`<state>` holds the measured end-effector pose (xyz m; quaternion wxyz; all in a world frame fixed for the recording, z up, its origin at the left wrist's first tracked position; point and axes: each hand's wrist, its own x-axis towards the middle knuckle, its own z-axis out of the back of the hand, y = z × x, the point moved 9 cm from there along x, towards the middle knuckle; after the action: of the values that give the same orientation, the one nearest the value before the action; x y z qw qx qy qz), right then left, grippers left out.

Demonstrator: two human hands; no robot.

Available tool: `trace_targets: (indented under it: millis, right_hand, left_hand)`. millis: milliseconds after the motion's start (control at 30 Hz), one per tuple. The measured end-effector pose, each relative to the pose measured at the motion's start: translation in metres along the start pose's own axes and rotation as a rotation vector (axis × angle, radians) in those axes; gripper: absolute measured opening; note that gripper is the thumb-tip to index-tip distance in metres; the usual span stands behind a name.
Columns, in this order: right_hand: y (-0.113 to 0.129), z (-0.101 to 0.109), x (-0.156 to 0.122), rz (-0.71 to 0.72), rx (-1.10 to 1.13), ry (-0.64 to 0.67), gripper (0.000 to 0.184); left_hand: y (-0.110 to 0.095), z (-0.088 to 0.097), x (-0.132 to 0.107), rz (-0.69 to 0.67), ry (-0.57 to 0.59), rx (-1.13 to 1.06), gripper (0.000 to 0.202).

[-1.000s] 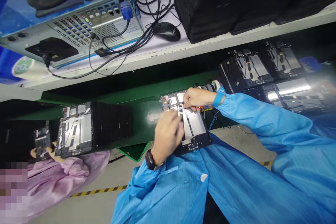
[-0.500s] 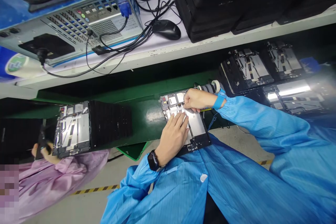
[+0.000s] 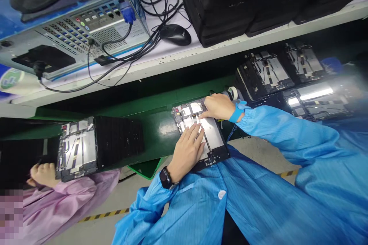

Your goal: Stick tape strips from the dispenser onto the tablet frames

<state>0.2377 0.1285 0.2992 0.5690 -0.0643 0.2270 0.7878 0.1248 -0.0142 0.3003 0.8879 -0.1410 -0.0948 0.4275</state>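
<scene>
An opened tablet, its silver inner plate, ribbon cables and circuit parts bared, lies at the bench's near edge in front of me. My left hand rests flat on its left-middle part, fingers stretched out, a black watch at the wrist. At the tablet's upper right edge is my right hand, thumb on the inner face by the connectors and the other fingers curled at the edge. Its fingertips are partly hidden. A blue band circles that wrist.
Left stands a row of upright tablets, an opened one facing out. Beside it is a co-worker's hand in a pink sleeve. More opened tablets lie right, near a tape roll. A shelf above carries a computer.
My right hand has shifted from a pinch over the connectors to the tablet's upper right edge, thumb spread. My left hand stays flat. The co-worker's hand has moved and the view has shifted slightly.
</scene>
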Motion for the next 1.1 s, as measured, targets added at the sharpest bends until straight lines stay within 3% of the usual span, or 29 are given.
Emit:
trace_targets:
  millis: [100,200,267,333,400,467,600,733,933,1100]
  right_hand:
    - [-0.041,-0.005,-0.026,-0.027,0.209,-0.135,0.043]
    - [-0.128,-0.049,-0.067,-0.21,0.692,-0.369,0.046]
    - [-0.199,-0.106,-0.103,-0.518,0.966,-0.602,0.039]
    - [-0.245,-0.185,-0.132,-0.887,1.188,-0.679,0.029]
    - [-0.258,-0.253,-0.137,-1.096,1.421,-0.647,0.02]
    - [-0.258,-0.288,-0.126,-1.14,1.54,-0.64,0.017]
    - [-0.258,-0.305,-0.101,-1.107,1.646,-0.677,0.017]
    - [-0.266,-0.312,-0.1,-1.118,1.694,-0.724,0.022]
    - [-0.265,-0.329,-0.108,-1.161,1.725,-0.84,0.02]
    - [-0.262,-0.33,-0.092,-1.21,1.848,-1.1,0.039]
  left_hand:
    - [0.008,0.007,-0.004,0.005,-0.045,-0.02,0.059]
    - [0.019,0.01,-0.009,0.054,-0.1,-0.064,0.068]
    - [0.023,0.01,-0.012,0.059,-0.119,-0.109,0.069]
    - [0.027,0.012,-0.013,0.062,-0.148,-0.156,0.067]
    - [0.032,0.018,-0.014,0.067,-0.202,-0.193,0.063]
    - [0.038,0.028,-0.014,0.081,-0.279,-0.214,0.057]
    - [0.054,0.049,-0.018,0.163,-0.451,-0.241,0.042]
    - [0.062,0.062,-0.019,0.233,-0.534,-0.253,0.034]
    - [0.062,0.065,0.004,0.205,-0.493,-0.247,0.032]
    - [0.06,0.07,0.045,0.108,-0.376,-0.157,0.036]
